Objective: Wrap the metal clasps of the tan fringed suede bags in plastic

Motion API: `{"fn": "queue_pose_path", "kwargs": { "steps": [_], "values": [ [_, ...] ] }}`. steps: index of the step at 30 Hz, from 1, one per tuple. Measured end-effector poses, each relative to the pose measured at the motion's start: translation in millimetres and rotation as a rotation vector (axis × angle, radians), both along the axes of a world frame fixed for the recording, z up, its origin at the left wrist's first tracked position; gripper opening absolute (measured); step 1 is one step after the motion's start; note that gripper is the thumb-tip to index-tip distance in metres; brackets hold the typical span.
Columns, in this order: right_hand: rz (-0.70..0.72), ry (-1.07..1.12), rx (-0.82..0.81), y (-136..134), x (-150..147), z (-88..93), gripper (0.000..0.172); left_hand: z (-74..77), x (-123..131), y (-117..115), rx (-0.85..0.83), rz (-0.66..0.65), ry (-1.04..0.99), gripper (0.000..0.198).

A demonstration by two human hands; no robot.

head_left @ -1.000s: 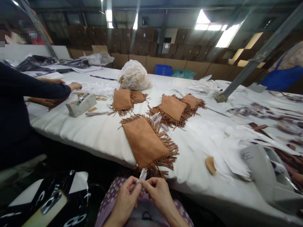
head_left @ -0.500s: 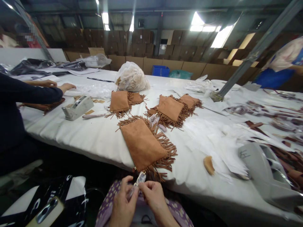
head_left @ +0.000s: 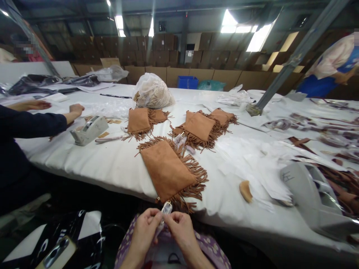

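Observation:
A brown suede pouch with fringe (head_left: 168, 170) lies at the table's front edge, one corner toward me. Just below that corner is a wrapped strap with a metal clasp (head_left: 166, 209), covered in clear film. My left hand (head_left: 147, 228) pinches it from the left, thumb and forefinger together. From the right, my right hand (head_left: 179, 226) pinches the same strap, fingertips almost touching those of the left. Whether the clasp is joined to the pouch I cannot tell. The strap's lower end is mostly hidden behind my left fingers.
More fringed pouches (head_left: 199, 126) lie behind. Tape dispensers stand at the left (head_left: 89, 130) and right (head_left: 314, 201), with a curved tan piece (head_left: 246, 191) near the right one. A filled plastic bag (head_left: 153, 91) sits farther back. A co-worker's arm (head_left: 36, 121) reaches in at left.
My left fingers have closed in on the strap near the clasp, and both hands are now closer together. The co-worker's hands at left have moved apart.

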State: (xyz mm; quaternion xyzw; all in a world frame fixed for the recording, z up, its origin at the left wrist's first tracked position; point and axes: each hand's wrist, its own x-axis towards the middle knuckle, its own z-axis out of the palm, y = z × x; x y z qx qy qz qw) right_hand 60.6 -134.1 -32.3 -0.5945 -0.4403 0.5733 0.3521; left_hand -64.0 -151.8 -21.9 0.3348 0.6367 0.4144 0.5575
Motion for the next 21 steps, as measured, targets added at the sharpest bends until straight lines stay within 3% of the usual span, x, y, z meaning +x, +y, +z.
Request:
{"fn": "queue_pose_path", "kwargs": {
  "steps": [3,6,10,13,17,21],
  "values": [
    [0.076,0.065,0.053,-0.9,4.7,2.0,0.041,-1.5,-3.1,3.0,-0.108,-0.052,-0.275,0.04],
    [0.148,0.102,0.104,-2.4,17.4,-0.3,0.035,-2.2,-3.6,1.3,-0.107,-0.008,-0.362,0.037],
    [-0.067,-0.017,0.055,-7.9,38.4,-8.7,0.029,-2.5,-0.6,-1.1,-0.024,0.055,-0.211,0.04],
    [-0.15,0.113,-0.083,-13.1,41.9,-6.7,0.038,-1.8,3.0,-2.0,0.059,0.046,-0.067,0.041],
    [-0.088,0.351,-0.148,-12.2,26.5,13.3,0.048,-1.0,7.8,-5.5,0.15,-0.029,0.082,0.04],
    [0.013,0.521,-0.153,-4.3,10.9,27.4,0.045,-2.6,10.2,-8.5,0.198,-0.065,0.11,0.036]
  ]
}}
